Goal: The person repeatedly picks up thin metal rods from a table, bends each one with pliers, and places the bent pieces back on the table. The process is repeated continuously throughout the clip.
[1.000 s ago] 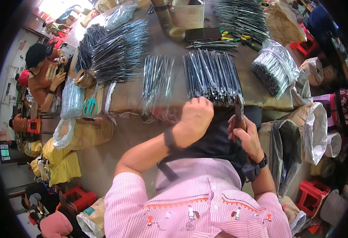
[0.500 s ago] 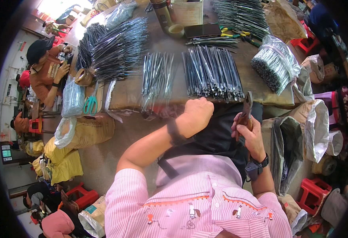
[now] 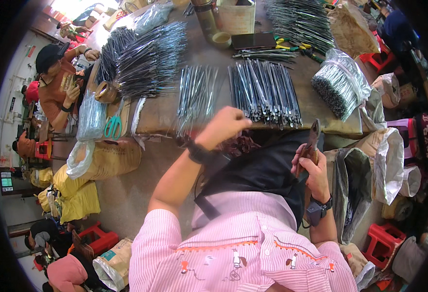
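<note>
Head view: I judge the step as piecewise handling of slim, glossy dark strips [image 3: 266, 97]; the next move calls for a single-strip pinch. They lie on the brown table [image 3: 161, 114], just beyond the curled left hand [image 3: 223, 126], contents indeterminable. The right hand [image 3: 315, 171] grips brown-handled metal pliers [image 3: 312, 141], apart from the strips.

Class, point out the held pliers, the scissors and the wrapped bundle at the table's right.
Held pliers [image 3: 312, 140], head view: metal head, near the pivot.
Scissors [image 3: 114, 120], head view: upper part of teal handles.
Wrapped bundle [image 3: 340, 83], head view: middle of its plastic-covered side.
</note>
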Demonstrator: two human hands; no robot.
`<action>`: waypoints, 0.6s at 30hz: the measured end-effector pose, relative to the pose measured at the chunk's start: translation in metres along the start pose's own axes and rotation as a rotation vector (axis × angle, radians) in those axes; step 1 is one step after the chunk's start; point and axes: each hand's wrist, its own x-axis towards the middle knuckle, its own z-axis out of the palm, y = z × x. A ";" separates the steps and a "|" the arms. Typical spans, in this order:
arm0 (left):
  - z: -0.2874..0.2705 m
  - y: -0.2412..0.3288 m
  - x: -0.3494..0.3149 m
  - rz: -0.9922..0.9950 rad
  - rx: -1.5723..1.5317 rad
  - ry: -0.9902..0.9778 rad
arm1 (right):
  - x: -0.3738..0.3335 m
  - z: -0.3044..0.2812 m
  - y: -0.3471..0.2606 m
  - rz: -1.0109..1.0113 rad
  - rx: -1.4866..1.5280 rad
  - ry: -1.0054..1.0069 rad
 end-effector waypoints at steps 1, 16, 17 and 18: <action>-0.004 -0.007 0.005 0.013 0.035 0.099 | 0.000 -0.001 0.001 -0.001 0.018 0.007; 0.008 -0.033 0.031 -0.099 0.484 0.504 | 0.000 -0.016 0.007 -0.017 0.084 0.071; 0.008 -0.033 0.030 -0.073 0.513 0.511 | 0.000 -0.017 0.007 -0.020 0.097 0.066; 0.008 -0.034 0.029 -0.015 0.561 0.511 | 0.000 -0.018 0.006 -0.020 0.104 0.071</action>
